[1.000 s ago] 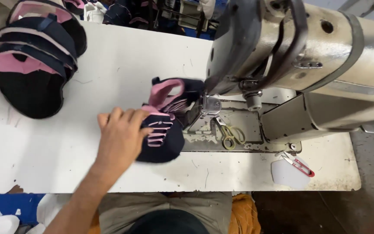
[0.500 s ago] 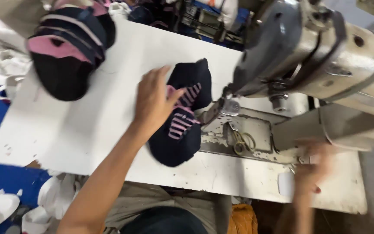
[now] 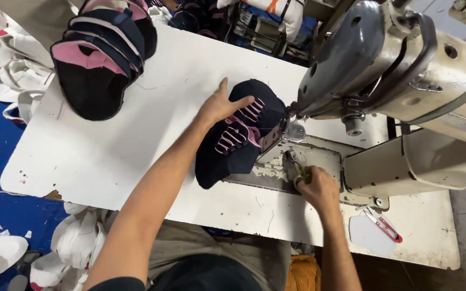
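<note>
the left hand (image 3: 219, 108) lies flat on a dark navy shoe upper (image 3: 238, 134) with pink lace loops, its fingers (image 3: 242, 101) spread and released, pressing on the piece rather than gripping it. the upper rests on the white bench (image 3: 152, 108) just at the needle end of the grey sewing machine (image 3: 395, 64), its top edge touching the presser-foot area at about 3 o'clock from the left hand. its long axis runs from about 1 o'clock down to 7 o'clock, with the lower tip hanging toward the near bench edge.

the right hand (image 3: 316, 186) sits on the machine's metal bed plate (image 3: 319, 161), at about 4 o'clock from the upper and just apart from it. its fingers are clenched around a small yellowish tool, probably snips (image 3: 297, 171); what exactly it is cannot be told for sure. the left hand is the one on the upper; the right is close by but not touching it.

a stack of similar navy and pink uppers (image 3: 101, 59) sits at 10 o'clock, well apart. red-handled scissors (image 3: 382, 225) lie at 4 o'clock near the bench corner.
</note>
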